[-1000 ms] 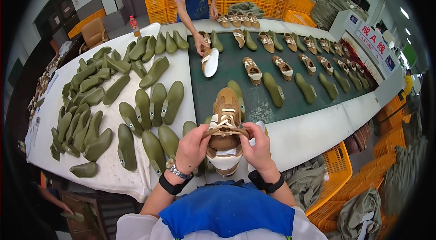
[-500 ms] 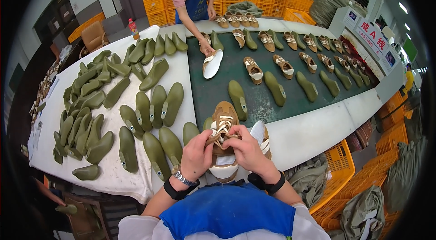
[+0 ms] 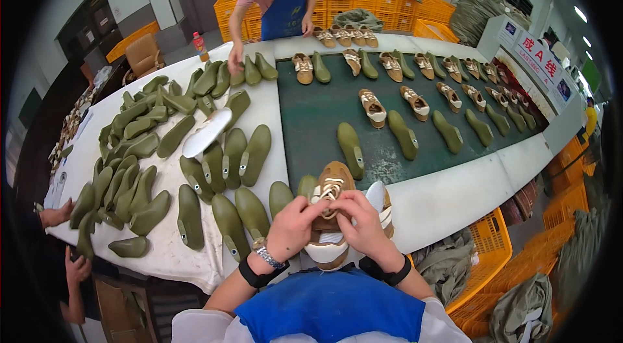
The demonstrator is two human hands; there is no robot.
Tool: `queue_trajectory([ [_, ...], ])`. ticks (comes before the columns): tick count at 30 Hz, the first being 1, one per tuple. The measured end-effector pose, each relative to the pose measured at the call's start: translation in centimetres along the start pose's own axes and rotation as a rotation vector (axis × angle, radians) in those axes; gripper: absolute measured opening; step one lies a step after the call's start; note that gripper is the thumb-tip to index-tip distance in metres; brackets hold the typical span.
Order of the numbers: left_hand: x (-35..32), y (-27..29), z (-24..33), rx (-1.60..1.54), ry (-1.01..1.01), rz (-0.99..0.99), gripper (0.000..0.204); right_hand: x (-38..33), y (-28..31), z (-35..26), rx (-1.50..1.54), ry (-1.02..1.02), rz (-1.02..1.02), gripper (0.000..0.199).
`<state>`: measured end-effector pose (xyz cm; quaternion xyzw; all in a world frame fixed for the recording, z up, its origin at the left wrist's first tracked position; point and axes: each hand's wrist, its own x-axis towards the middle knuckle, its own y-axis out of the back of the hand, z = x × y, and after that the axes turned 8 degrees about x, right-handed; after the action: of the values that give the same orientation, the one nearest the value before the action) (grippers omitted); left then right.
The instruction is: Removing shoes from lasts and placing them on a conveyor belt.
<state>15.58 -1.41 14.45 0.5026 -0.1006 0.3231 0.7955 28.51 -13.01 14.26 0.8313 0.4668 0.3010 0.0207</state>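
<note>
A brown and white sneaker (image 3: 337, 174) sits at the front edge of the table before me, toe pointing away. My left hand (image 3: 293, 229) is closed at the left side of its opening, fingertips pinching by the white laces (image 3: 329, 188). My right hand (image 3: 362, 225) is closed opposite, its fingertips meeting the left ones over the laces; the exact hold is partly hidden. Just right of my right hand stands another brown sneaker (image 3: 387, 216) with a white insole (image 3: 376, 195) sticking up. Green shoe lasts (image 3: 281, 197) stand to the left.
A green conveyor belt (image 3: 311, 142) carries rows of sneakers and lasts. Many lasts cover the white table (image 3: 195, 271); a white insole-shaped piece (image 3: 206, 132) lies over some. Across stands a co-worker (image 3: 282, 5); another person's hand (image 3: 76, 268) is at lower left. An orange crate (image 3: 490, 245) stands right.
My fingertips have come together over the laces. The co-worker's hand has moved left to the lasts, and the white piece it held now lies over them. Another person's hands have appeared at lower left.
</note>
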Motion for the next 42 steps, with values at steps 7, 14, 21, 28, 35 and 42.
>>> queue_trajectory([
  [7, -0.6, -0.4, -0.8, 0.041, -0.095, -0.029, 0.018, 0.1, -0.3, 1.1, -0.033, 0.007, 0.075, 0.021],
  [14, -1.1, -0.1, -3.8, 0.013, 0.014, 0.035, 0.013, 2.6, -1.4, 1.2, 0.021, -0.137, -0.117, 0.035],
  [21, 1.0, 0.6, -9.4, 0.134, 0.096, 0.039, 0.017, 5.2, -3.9, 1.4, -0.233, -0.041, -0.588, 0.036],
  [28, 8.2, 3.5, -26.4, 0.247, 0.124, 0.097, 0.069, 11.7, -0.6, 11.6, -0.466, -0.231, -0.481, 0.028],
  [35, 10.5, 6.5, -48.3, 0.663, 0.656, -0.026, 0.096, 16.7, -0.3, 24.8, -0.658, -0.435, -0.48, 0.025],
  [42, 11.1, 5.0, -52.2, 0.549, 0.696, -0.232, 0.096, 18.4, -3.8, 33.0, -0.678, -0.507, -0.187, 0.043],
])
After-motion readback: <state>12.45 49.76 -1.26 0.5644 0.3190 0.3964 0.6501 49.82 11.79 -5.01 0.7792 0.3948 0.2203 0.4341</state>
